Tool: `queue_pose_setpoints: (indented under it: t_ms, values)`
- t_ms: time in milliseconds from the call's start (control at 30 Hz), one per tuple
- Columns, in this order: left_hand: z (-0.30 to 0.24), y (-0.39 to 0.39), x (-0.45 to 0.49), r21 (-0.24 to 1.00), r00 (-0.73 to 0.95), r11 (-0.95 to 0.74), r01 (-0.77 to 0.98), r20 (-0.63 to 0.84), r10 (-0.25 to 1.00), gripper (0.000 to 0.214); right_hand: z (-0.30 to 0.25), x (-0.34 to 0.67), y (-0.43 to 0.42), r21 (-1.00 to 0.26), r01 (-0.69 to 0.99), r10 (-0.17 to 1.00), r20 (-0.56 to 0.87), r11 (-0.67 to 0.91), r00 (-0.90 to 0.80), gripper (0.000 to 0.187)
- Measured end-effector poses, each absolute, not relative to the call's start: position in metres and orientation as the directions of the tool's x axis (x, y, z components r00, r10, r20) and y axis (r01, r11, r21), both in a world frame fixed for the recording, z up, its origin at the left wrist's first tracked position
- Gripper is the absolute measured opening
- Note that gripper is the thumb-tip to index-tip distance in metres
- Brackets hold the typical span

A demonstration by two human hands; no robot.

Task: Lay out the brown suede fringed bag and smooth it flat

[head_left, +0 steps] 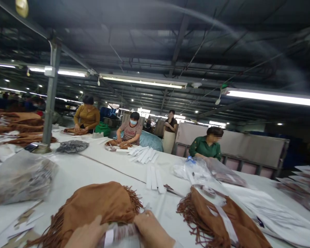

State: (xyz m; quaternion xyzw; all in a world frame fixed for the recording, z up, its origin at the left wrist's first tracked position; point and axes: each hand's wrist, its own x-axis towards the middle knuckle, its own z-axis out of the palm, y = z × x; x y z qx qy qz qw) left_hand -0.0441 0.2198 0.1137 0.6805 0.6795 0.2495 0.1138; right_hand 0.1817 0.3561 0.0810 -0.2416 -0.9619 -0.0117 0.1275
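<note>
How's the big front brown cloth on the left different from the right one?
The left cloth has the left hand and right hand at its near edge; neither touches the right cloth. A white strip crosses the right cloth; none crosses the left cloth. Both are brown with fringe.

A person's left hand and right hand reach over a white table, fingers at either side of blurred clear plastic; how firmly they grip is unclear. Just beyond the fingertips lies a brown fringed garment. Right of the right fingers is a second brown garment crossed by a white band. Farther ahead of the fingers lie white strips. Well left of the left fingers sits a filled plastic bag. Far beyond them, a co-worker in stripes handles brown fabric.
</note>
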Motion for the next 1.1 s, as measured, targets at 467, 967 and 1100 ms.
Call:
queue_pose_setpoints:
  t_ms: [467,967,1100]
  values:
    - [0.411,0.148,-0.008,0.152,0.067,-0.248,0.957,0.714,0.697,0.026,0.376,0.238,0.257,-0.28,0.48,0.502,0.75,0.831,-0.432,0.009]
    - [0.383,-0.022,0.122,0.541,0.391,-0.622,0.565,0.488,0.78,0.032,0.342,0.405,0.013,-0.62,0.462,0.772,0.49,0.635,-0.404,0.021]
    - [0.319,-0.032,0.145,0.692,0.435,-0.532,0.489,0.335,0.836,0.026,0.258,0.432,-0.013,-0.736,0.458,0.856,0.337,0.499,-0.391,0.025]
